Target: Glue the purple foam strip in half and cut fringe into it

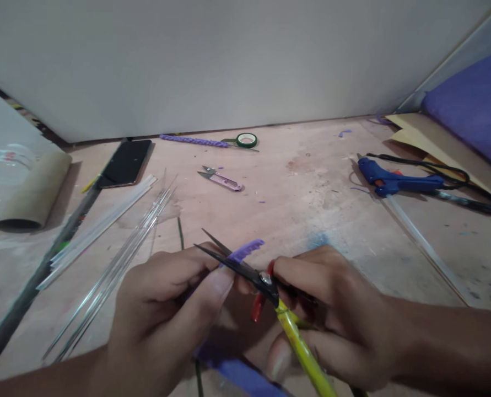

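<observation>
Head view shows the left hand [166, 309] curled with thumb and fingers pinched on a purple strip [245, 251], whose free end pokes up just past the fingertips. The right hand [332, 320] is closed around the handles of a pair of scissors [245, 270], one handle yellow and running down toward the lower edge, with a bit of red showing at the pivot. The scissor blades stand parted, their dark tips pointing up and left, and the purple strip lies between them right at the left fingertips. Everything rests above a worn wooden table [311, 198]. Taking the scissors as the landmark: beyond them, toward the wall, lies a small pink thread snip [222, 178], and further beyond that a roll of green tape [246, 140] beside a long purple braided cord [193, 141]. To the left of the scissors runs a bundle of thin clear rods [117, 264], with flat white strips [100, 226] further left and a dark long rod alongside them. Far left and beyond sit a black phone [126, 162] and a cardboard tube [34, 193]. Well to the right and beyond the scissors lies a blue glue gun [394, 181] with its black cable, a clear glue stick jutting from it, and behind it brown paper [439, 143] under purple cloth [472, 105].
</observation>
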`<state>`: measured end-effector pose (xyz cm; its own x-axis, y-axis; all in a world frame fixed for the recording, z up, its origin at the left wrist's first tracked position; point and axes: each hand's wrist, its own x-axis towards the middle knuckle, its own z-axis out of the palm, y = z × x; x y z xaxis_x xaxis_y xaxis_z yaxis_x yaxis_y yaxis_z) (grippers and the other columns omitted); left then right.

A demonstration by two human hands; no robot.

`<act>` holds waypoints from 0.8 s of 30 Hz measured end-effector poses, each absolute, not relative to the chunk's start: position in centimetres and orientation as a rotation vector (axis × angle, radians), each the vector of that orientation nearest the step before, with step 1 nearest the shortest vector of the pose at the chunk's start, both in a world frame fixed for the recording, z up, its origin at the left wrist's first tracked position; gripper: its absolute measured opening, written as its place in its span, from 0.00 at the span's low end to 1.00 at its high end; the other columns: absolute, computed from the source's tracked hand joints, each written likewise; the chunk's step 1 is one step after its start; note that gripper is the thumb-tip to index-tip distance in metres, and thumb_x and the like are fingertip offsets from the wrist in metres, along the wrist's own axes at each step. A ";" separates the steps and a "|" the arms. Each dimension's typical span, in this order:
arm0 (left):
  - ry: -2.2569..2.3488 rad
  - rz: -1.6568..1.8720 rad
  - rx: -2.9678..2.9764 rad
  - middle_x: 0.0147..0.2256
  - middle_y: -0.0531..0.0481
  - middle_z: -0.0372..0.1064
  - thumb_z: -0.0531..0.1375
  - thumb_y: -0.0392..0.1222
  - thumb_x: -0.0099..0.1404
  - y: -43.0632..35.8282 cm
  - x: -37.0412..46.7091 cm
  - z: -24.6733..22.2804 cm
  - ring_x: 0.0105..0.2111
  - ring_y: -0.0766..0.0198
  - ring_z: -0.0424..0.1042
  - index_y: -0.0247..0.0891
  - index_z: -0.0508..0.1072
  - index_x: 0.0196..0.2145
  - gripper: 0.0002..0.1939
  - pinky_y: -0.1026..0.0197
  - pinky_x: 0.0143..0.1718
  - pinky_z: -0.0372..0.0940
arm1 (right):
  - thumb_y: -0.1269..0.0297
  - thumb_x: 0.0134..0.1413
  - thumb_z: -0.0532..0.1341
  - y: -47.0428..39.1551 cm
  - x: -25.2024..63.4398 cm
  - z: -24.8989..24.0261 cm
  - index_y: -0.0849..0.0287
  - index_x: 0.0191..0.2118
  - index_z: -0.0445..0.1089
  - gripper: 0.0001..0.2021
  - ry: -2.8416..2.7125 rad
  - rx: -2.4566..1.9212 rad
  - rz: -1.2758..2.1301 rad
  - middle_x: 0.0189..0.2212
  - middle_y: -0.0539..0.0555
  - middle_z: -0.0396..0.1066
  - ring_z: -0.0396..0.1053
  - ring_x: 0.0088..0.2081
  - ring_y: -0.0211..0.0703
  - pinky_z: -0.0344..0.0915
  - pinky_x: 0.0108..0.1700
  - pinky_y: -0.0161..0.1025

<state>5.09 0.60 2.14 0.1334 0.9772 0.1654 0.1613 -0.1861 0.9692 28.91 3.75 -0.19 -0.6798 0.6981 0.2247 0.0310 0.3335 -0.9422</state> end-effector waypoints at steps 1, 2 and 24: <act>1.153 1.160 1.539 0.16 0.57 0.61 0.69 0.43 0.75 0.6 5.1 2.1 0.13 0.67 0.58 0.49 0.80 0.21 0.21 0.66 0.11 0.57 | 0.52 0.67 0.78 3.7 28.9 -0.2 0.54 0.31 0.59 0.27 -1.978 -0.637 1.371 0.25 0.42 0.63 0.56 0.24 0.30 0.53 0.26 0.33; 1.144 1.159 1.555 0.16 0.58 0.61 0.69 0.43 0.75 0.7 5.1 2.2 0.13 0.67 0.58 0.49 0.79 0.22 0.21 0.67 0.11 0.57 | 0.52 0.66 0.78 3.7 28.9 -0.3 0.54 0.31 0.59 0.27 -1.977 -0.636 1.370 0.25 0.42 0.63 0.56 0.24 0.30 0.53 0.26 0.33; 1.181 1.204 1.474 0.18 0.55 0.72 0.69 0.45 0.74 1.0 5.4 2.5 0.14 0.64 0.67 0.47 0.82 0.24 0.18 0.67 0.14 0.63 | 0.45 0.69 0.74 3.9 28.4 -0.8 0.53 0.35 0.60 0.25 -1.989 -0.603 1.332 0.29 0.45 0.66 0.61 0.28 0.36 0.57 0.32 0.37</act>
